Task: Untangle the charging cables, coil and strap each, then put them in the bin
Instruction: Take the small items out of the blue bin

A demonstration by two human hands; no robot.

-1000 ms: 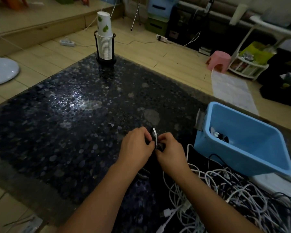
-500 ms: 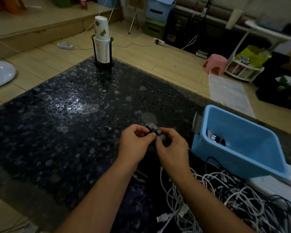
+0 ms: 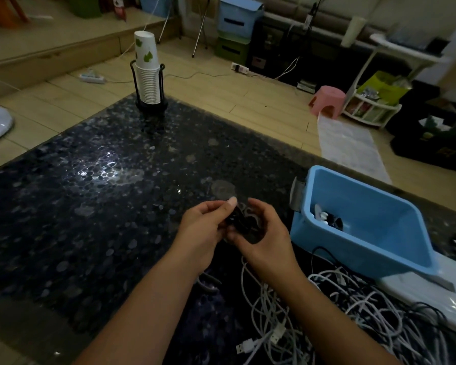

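Far to the upper left of your hands, a cup stack (image 3: pixel 147 75) stands upright in a black wire holder at the far edge of the dark pebbled desk (image 3: pixel 77 219). Your left hand (image 3: pixel 203 230) is curled, thumb up, with its fingers closed on the left side of a small black coiled cable (image 3: pixel 238 219) held just above the desk. Your right hand (image 3: pixel 266 238) meets it from the other side, fingers wrapped round the same coil, so the bundle sits between both hands and touches both. Whether a strap is already round it cannot be told; the coil is dark and partly hidden by your fingers. Below your right hand and along that forearm, a pile of loose white cables (image 3: pixel 327 312) lies tangled on the desk, with USB plugs showing at its near edge and a black cable looping through it. Just right of your right hand, the blue bin (image 3: pixel 374 248) rests tilted on the desk, its open mouth facing up, with a few bundles, white and black, lying in its near left corner. A pink stool (image 3: pixel 327 101) stands on the floor well beyond the bin.
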